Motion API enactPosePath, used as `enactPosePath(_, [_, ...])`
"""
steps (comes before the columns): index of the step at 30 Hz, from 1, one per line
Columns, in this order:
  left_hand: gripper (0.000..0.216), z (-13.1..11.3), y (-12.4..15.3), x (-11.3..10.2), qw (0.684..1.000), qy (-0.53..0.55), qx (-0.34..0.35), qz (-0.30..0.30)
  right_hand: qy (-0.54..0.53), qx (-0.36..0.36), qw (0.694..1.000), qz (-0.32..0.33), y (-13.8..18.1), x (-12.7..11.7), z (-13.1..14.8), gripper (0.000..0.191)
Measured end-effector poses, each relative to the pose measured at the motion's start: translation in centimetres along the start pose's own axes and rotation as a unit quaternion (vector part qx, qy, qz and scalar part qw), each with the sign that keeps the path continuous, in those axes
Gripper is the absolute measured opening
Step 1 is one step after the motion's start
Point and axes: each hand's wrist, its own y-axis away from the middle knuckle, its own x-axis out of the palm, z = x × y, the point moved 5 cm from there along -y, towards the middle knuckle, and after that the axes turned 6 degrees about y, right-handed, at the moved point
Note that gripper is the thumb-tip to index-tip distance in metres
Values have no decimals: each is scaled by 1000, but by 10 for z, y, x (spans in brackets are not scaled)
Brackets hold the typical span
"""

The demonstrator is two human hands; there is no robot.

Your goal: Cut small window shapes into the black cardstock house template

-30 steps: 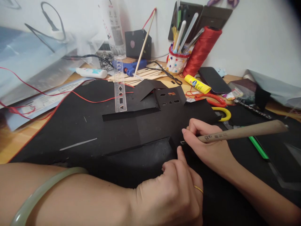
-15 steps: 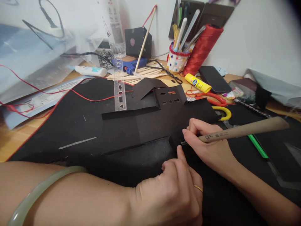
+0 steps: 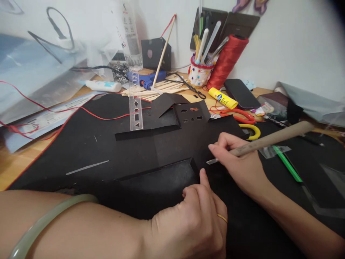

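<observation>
My right hand (image 3: 239, 158) is closed around a craft knife (image 3: 272, 138) with a thick, tan, tapering handle. Its short metal blade (image 3: 212, 162) points left, close over a folded black card piece (image 3: 172, 149). Whether the tip touches the card cannot be made out. My left hand (image 3: 194, 216) holds nothing; its index finger is stretched onto the card just below the blade, the other fingers curled. Upright flaps edge the card, and a section with small cut-out shapes (image 3: 192, 113) stands at its far side. A clear stencil ruler (image 3: 136, 115) lies across the far-left flap.
Yellow-and-red-handled scissors (image 3: 253, 132) lie partly under the card. A green tool (image 3: 287, 163) rests at right on the black mat (image 3: 88, 144). Behind are a glue stick (image 3: 222, 98), a phone (image 3: 241, 93), a pen cup (image 3: 201, 73), a red thread spool (image 3: 229, 61) and a blue glue gun (image 3: 151, 78).
The knife blade shows more fully now, with its handle swung a little lower. My left hand stays by the card's edge. The whole view has shifted slightly.
</observation>
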Motion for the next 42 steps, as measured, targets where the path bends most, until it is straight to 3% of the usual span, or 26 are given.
enactPosePath(4, [32,4,-1,-1,999,28,-8,29,-143,24,987,-61,-2,-13,-7,36])
enactPosePath(9, [38,2,-1,-1,996,61,-14,67,-184,17,978,-95,-5,-32,1,35])
enactPosePath(13, [37,2,3,1,993,58,39,98,-187,-10,976,-111,-7,-47,7,33])
enactPosePath(18, [30,32,18,9,983,131,103,74,-102,-44,993,-35,-5,-46,16,31])
enactPosePath(23, [31,62,36,16,970,224,72,57,-42,-18,998,32,-4,-41,19,29])
enactPosePath(27, [29,59,33,8,983,179,37,3,-73,-13,997,27,-10,-42,17,26])
enactPosePath(33, [27,37,10,5,991,101,86,-21,-121,8,993,-7,-13,-50,13,24])
enactPosePath(38, [26,32,16,1,973,151,157,-81,-102,-20,995,-8,-7,-55,23,24])
enactPosePath(42, [28,47,28,5,973,181,131,-54,-55,-11,998,41,1,-44,29,21])
